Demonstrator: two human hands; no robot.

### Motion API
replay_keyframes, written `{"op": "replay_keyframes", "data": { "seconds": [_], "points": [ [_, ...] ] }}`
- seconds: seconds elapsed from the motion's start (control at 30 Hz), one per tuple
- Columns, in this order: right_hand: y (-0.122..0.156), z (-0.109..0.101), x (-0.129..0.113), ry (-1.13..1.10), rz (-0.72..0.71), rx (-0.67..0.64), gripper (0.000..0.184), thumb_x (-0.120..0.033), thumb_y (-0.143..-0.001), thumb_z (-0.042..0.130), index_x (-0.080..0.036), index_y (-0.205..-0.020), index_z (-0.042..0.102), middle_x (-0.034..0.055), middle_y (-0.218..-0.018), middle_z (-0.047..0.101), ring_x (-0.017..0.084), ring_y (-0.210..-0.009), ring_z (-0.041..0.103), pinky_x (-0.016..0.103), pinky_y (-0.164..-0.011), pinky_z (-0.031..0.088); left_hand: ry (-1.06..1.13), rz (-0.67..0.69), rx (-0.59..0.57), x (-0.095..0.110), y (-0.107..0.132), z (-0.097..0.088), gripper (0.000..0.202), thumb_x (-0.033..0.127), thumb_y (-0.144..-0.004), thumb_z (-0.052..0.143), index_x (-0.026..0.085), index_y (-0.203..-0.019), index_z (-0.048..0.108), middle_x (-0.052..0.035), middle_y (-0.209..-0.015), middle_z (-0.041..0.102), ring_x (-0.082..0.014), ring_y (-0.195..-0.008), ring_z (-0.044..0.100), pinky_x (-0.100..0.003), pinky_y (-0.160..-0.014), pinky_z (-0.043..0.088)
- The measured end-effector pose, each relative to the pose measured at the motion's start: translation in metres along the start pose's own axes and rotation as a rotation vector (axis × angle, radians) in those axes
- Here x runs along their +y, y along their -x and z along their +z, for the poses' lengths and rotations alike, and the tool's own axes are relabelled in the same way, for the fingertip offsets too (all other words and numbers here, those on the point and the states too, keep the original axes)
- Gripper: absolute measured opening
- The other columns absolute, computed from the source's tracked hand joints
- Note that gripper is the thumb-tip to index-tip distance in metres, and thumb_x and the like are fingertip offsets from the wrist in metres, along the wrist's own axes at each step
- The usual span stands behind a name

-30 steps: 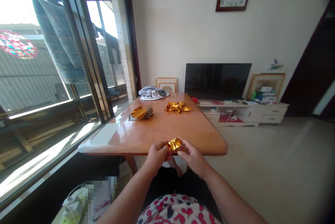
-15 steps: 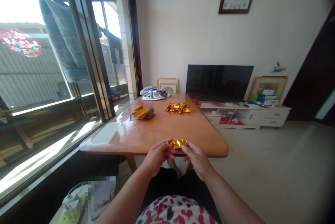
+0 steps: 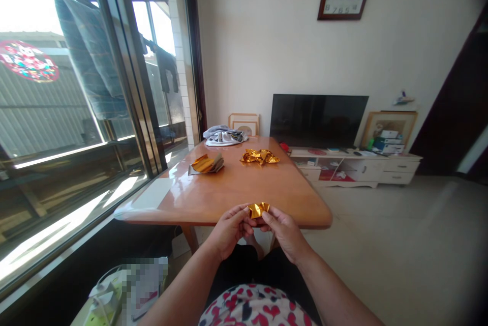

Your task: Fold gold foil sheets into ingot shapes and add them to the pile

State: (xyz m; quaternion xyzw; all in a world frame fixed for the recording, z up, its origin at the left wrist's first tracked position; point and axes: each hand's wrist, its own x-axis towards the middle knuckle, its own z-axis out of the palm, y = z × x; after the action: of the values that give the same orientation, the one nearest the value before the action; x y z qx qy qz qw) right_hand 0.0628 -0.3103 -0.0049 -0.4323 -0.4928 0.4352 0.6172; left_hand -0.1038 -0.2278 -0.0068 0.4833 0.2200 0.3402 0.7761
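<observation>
Between my two hands, at the near edge of the wooden table (image 3: 244,188), is a small folded piece of shiny gold foil paper (image 3: 258,209). My left hand (image 3: 233,224) pinches its left end, and my right hand (image 3: 281,228) grips the right end with the thumb on its front. Farther up the table lies a pile of similar folded gold foil pieces (image 3: 260,156). To the left of that pile, a stack of flat gold sheets (image 3: 204,164) rests on grey-brown paper.
Folded clothing (image 3: 224,136) sits at the table's far end. A white sheet (image 3: 149,194) lies near the left edge. On the left is a large window (image 3: 87,112); a low TV cabinet (image 3: 366,169) stands beyond. A power strip (image 3: 102,300) is at lower left.
The foil piece looks more compact, its ends drawn in, and my hands are slightly closer together. The view has shifted very slightly.
</observation>
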Motion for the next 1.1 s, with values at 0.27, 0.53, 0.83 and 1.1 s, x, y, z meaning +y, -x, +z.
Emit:
{"op": "replay_keyframes", "data": {
  "seconds": [0.27, 0.53, 0.83, 1.1],
  "points": [
    [0.0, -0.001, 0.001, -0.014, -0.004, -0.032, 0.043, -0.054, -0.091, 0.064, -0.022, -0.12, 0.07, 0.008, -0.106, 0.075, 0.025, -0.097, 0.068, 0.034, -0.081, 0.049, -0.02, -0.002, 0.007, -0.002, -0.002, -0.002, 0.037, 0.04, -0.089, 0.069, 0.015, -0.115, 0.063, -0.0061, -0.08, 0.071, -0.0103, -0.06, 0.064, -0.018, -0.055, 0.045],
    [-0.004, -0.004, 0.011, -0.252, 0.098, 0.076, 0.053, -0.065, -0.091, 0.058, -0.016, -0.102, 0.075, 0.0105, -0.087, 0.076, 0.024, -0.084, 0.07, 0.035, -0.077, 0.051, -0.055, -0.01, 0.009, -0.002, -0.001, -0.003, 0.035, 0.043, -0.089, 0.069, 0.016, -0.111, 0.064, -0.0044, -0.077, 0.07, -0.0095, -0.058, 0.063, -0.017, -0.054, 0.043],
    [-0.005, -0.007, 0.015, -0.241, 0.151, 0.117, 0.039, -0.053, -0.088, 0.069, -0.018, -0.101, 0.074, 0.0077, -0.089, 0.075, 0.02, -0.08, 0.069, 0.029, -0.071, 0.052, -0.129, 0.003, -0.037, -0.005, -0.001, -0.002, 0.038, 0.045, -0.089, 0.068, 0.014, -0.113, 0.066, -0.0054, -0.078, 0.069, -0.01, -0.06, 0.061, -0.019, -0.056, 0.045],
    [-0.006, -0.009, 0.016, -0.149, 0.144, 0.112, 0.035, -0.049, -0.083, 0.075, -0.019, -0.102, 0.073, 0.0055, -0.092, 0.074, 0.019, -0.082, 0.068, 0.03, -0.076, 0.052, -0.177, 0.016, -0.067, 0.0, 0.0, 0.003, 0.037, 0.045, -0.089, 0.069, 0.014, -0.11, 0.068, -0.004, -0.075, 0.069, -0.0083, -0.056, 0.059, -0.017, -0.053, 0.041]
  ]
}}
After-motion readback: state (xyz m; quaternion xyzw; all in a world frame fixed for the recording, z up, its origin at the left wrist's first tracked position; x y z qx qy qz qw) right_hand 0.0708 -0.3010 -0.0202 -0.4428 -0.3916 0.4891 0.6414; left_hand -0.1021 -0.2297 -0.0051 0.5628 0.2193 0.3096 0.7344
